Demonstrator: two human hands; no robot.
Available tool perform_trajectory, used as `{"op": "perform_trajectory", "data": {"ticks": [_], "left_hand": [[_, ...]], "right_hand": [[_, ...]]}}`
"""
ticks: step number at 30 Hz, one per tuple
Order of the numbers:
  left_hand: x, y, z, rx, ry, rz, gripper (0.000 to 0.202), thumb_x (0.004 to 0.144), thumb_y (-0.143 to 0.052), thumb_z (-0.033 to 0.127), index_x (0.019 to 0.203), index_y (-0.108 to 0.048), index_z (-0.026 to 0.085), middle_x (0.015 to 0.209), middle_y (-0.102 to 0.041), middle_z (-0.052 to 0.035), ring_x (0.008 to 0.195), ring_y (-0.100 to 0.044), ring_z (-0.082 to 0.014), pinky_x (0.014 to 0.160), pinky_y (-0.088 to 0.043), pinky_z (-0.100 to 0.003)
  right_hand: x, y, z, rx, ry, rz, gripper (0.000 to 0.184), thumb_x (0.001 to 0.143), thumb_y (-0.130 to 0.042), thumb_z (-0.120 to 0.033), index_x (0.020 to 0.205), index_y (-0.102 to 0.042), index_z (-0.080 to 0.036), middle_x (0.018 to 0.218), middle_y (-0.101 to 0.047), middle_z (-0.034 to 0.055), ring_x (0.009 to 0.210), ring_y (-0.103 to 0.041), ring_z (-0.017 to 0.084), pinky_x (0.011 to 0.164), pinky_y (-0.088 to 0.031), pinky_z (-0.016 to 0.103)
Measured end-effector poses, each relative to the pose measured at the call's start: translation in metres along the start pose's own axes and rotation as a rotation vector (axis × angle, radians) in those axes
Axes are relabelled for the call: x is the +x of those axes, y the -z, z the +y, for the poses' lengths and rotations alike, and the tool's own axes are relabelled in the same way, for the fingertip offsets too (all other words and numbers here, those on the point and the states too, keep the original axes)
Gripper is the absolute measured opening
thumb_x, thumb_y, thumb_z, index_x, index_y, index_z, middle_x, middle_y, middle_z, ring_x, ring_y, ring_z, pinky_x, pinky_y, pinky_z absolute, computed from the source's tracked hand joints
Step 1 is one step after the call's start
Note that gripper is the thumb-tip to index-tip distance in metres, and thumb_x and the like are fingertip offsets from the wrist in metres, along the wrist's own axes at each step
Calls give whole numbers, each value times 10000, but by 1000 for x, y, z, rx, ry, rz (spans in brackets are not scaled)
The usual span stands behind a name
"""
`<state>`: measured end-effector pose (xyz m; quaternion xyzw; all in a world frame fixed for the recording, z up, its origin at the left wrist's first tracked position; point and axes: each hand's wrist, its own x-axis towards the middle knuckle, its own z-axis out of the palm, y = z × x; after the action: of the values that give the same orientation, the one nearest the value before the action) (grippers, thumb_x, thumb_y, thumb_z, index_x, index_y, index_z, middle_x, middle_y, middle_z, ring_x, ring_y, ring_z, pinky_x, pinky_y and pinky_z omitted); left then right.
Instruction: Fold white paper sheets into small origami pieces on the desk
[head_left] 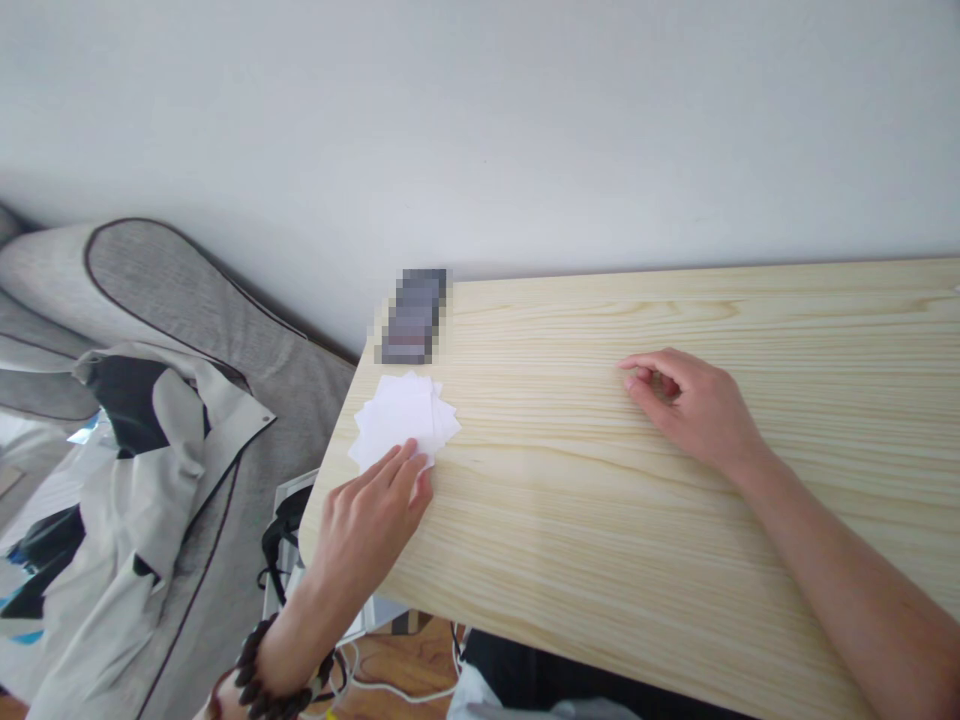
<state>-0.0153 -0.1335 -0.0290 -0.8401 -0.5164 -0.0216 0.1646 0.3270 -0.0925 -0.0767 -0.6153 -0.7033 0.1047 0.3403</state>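
At the table's left end lies a loose pile of square white paper sheets [395, 415], fanned at different angles. My left hand [371, 510] reaches onto its near edge, palm down with fingers stretched out and fingertips touching the top sheets. A dark beaded bracelet [259, 672] circles that wrist. Over the middle of the table, well apart from the paper, is my right hand [694, 405]. Its fingers are curled, with thumb and index tips close together and nothing visible between them. Just behind the pile lies a dark, pixelated phone-like rectangle [414, 318].
The light wood-grain table [540, 560] meets a pale wall [525, 130] at its back edge. Left of it stands a grey sofa [292, 390] with a grey and black garment [176, 450] draped over it. White cables [397, 690] run along the floor below.
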Motion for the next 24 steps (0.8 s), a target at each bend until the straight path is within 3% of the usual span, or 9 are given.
{"op": "perform_trajectory", "data": {"ticks": [5,10,16,21,24], "left_hand": [[1,6,0,-66,21,70,190,871,-515,194,859,-702,226,1090,-726,-23,881,-726,-231,673,-583,-317],[2,28,-6,-163,73,232,166,827,-616,155,976,-662,215,1028,-746,-38,882,-721,-230,782,-559,-360],[9,46,0,-389,-43,383,314,781,-665,50,1041,-636,223,1015,-735,-25,960,-685,-202,853,-533,-366],[52,22,33,-508,-308,446,242,787,-634,42,943,-653,225,965,-704,-14,983,-639,-191,855,-508,-355],[81,0,58,-530,-197,593,180,814,-578,77,744,-660,221,708,-546,-3,670,-527,-126,587,-430,-252]], "right_hand": [[0,1,-1,3,1,-6,169,850,-530,-248,920,-679,-210,767,-654,22,613,-542,151,628,-433,293],[1,2,-2,-3,-17,-10,166,844,-538,-245,915,-683,-206,762,-652,22,628,-549,154,635,-430,291],[2,1,-2,10,-21,-9,173,858,-539,-278,914,-686,-206,765,-666,21,635,-560,150,650,-434,287],[0,4,-6,61,-54,-62,262,918,-475,-363,960,-679,-203,706,-689,15,614,-590,149,635,-438,279],[-2,8,-9,186,-35,-141,295,952,-421,-379,1048,-642,-209,695,-705,8,636,-630,147,636,-452,261]]}}
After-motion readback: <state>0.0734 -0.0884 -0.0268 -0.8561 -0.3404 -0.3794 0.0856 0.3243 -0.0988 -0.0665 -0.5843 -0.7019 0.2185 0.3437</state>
